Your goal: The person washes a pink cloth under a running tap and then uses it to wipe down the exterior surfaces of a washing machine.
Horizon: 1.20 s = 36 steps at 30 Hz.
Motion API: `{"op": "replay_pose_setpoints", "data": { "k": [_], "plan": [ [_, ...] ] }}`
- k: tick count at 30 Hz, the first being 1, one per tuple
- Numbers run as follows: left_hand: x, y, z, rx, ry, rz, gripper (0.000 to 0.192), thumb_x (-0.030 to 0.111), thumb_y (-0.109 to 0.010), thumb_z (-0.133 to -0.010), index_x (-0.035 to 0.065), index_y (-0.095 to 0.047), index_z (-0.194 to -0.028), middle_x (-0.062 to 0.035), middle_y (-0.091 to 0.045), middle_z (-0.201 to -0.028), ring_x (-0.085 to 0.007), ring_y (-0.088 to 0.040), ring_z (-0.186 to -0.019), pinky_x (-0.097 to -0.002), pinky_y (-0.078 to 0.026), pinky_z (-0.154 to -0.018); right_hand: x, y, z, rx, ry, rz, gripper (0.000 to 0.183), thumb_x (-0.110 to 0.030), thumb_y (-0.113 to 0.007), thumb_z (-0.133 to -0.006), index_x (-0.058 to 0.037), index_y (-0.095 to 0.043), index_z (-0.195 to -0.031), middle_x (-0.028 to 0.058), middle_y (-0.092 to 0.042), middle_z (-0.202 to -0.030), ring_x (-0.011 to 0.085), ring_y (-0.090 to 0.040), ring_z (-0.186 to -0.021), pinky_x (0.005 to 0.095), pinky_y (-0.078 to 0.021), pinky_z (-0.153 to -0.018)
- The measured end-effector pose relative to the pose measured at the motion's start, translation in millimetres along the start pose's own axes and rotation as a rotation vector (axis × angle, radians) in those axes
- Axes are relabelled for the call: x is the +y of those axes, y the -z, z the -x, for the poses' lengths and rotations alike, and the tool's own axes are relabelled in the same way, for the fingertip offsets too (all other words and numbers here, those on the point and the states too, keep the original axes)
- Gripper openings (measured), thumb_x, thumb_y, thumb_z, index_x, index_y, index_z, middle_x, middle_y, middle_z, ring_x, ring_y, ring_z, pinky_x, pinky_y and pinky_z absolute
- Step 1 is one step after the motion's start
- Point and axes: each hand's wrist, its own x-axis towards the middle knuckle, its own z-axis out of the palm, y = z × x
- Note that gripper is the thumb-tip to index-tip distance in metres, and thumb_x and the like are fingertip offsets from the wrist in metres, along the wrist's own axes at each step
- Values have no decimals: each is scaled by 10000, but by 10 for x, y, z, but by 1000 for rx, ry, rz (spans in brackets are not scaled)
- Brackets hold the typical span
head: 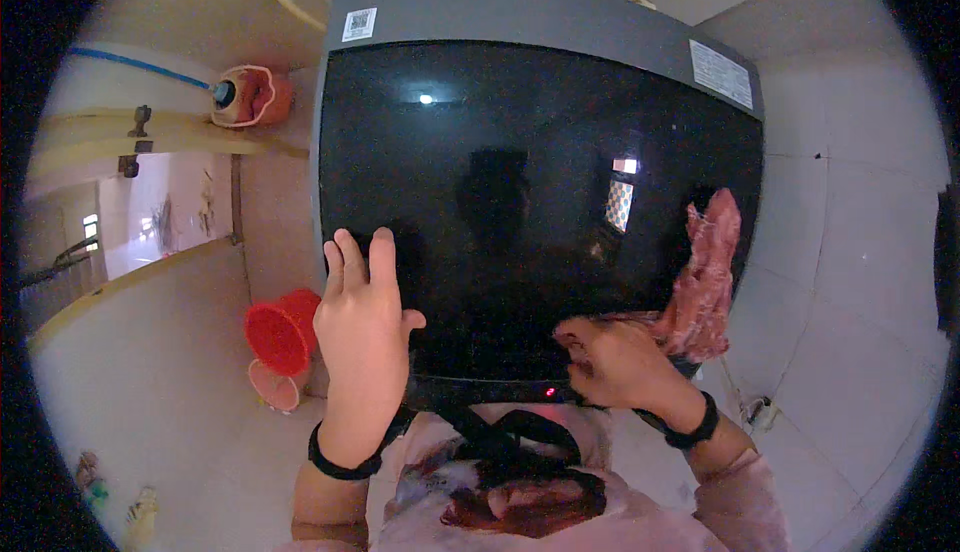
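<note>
Before me is a grey appliance that looks like a top-loading washing machine, with a dark glossy lid (480, 267). My left hand (364, 327) is over the lid's left side, fingers extended, holding nothing. Near the front right edge, my right hand (619, 361) is curled around one end of a crumpled reddish-pink cloth (701, 289). The rest of the cloth trails over the lid's right side. My fingers partly hide the gripped end. A red digit glows on the front panel (550, 392).
Left of the machine are a red plastic bucket (277, 334), a paler pink container (276, 385) and an orange bucket (259, 96) beside a blue hose (142, 66). A mirror-like panel (142, 211) is farther left. Tiled wall (862, 252) borders the right.
</note>
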Motion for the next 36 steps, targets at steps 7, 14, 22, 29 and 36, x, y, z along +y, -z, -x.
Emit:
{"op": "replay_pose_setpoints", "data": {
  "k": [7,14,22,29,36],
  "plan": [
    [-23,-25,18,29,-43,-12,846,129,-845,-455,65,-423,-1185,-295,-479,-1218,-419,-493,-1133,-407,-484,-855,-350,-252,-260,138,203,-237,351,-91,-570,-691,-4,-588,-1030,198,-636,-892,358,-617,-852,437,-486,-770],
    [-82,-43,57,85,-69,-15,845,151,-851,-464,66,-420,-1186,-271,-499,-1202,-408,-528,-1083,-408,-489,-838,-387,-502,-119,444,409,-118,370,-86,-577,-742,-4,-561,-1103,183,-612,-1056,351,-561,-1008,410,-444,-879],
    [-39,-52,57,36,-28,-70,860,209,-863,-478,74,-418,-1201,-252,-487,-1221,-378,-525,-1098,-401,-494,-833,-336,-613,-71,374,382,107,474,-104,-599,-784,-57,-467,-1237,151,-574,-1115,333,-540,-1001,395,-464,-834],
    [-219,-140,165,122,-89,25,867,264,-854,-504,100,-434,-1245,-200,-464,-1280,-342,-494,-1162,-388,-473,-883,-225,-579,177,545,317,195,440,-165,-597,-809,-59,-476,-1218,132,-543,-1166,326,-504,-1051,413,-456,-848],
    [-241,-130,182,96,-78,1,875,319,-838,-537,112,-424,-1280,-211,-435,-1318,-344,-454,-1209,-392,-449,-926,-86,-31,431,835,278,468,476,-163,-631,-771,-40,-504,-1213,135,-516,-1221,358,-431,-1136,434,-327,-978]
  ]
}}
